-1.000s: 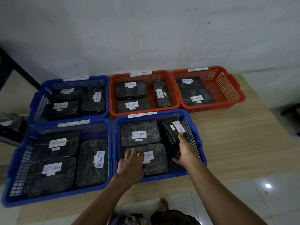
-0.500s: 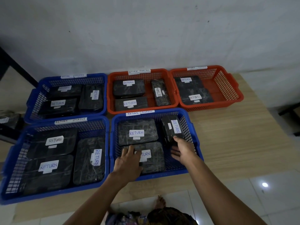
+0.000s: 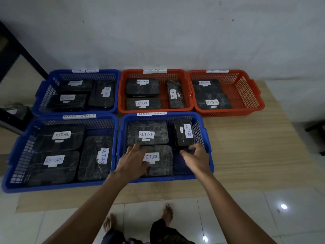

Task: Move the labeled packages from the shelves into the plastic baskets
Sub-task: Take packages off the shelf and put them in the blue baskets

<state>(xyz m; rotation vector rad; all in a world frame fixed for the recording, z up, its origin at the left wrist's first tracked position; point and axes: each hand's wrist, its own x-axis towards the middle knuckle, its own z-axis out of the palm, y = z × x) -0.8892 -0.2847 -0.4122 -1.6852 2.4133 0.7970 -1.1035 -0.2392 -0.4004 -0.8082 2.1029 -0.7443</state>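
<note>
Five plastic baskets stand on a wooden mat, all holding black wrapped packages with white "RETURN" labels. In the near blue basket lie three packages: a back one, a front one and an upright-lying narrow one at the right. My left hand rests flat on the front package, covering part of its label. My right hand hovers just below the narrow package, fingers loosely spread, holding nothing.
A second blue basket sits at the near left, another blue one behind it. Two red baskets stand at the back; the right one has free room. White wall behind. My bare feet stand on white tiles.
My right hand has let go of the narrow package, which now lies in the basket, and drawn back toward me. My left hand stays on the front package.
</note>
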